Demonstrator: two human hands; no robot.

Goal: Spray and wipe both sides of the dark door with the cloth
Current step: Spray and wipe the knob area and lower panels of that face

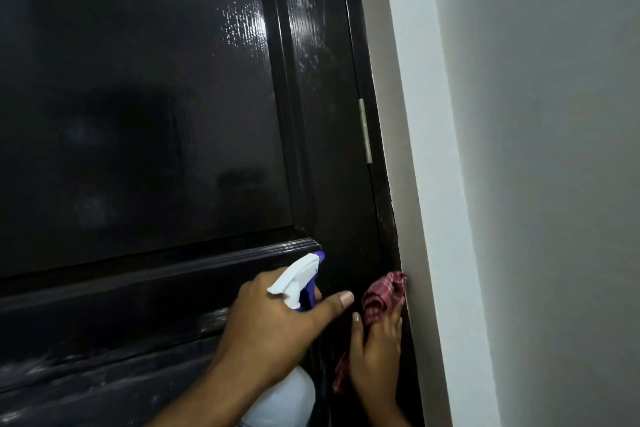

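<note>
My left hand (pixel 273 319) has its fingers clamped round the spray bottle (pixel 298 282), nozzle aimed at the dark door (pixel 156 114). My right hand (pixel 377 357), fingers fairly straight, presses the checked cloth (pixel 384 295) onto its hinge edge beside the wall (pixel 433 218), ready for wiping.

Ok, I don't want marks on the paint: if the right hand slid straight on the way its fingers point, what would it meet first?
Probably the white wall edge: the right hand points up and slightly right, and its red checked cloth touches that edge. Depth is unclear.
</note>
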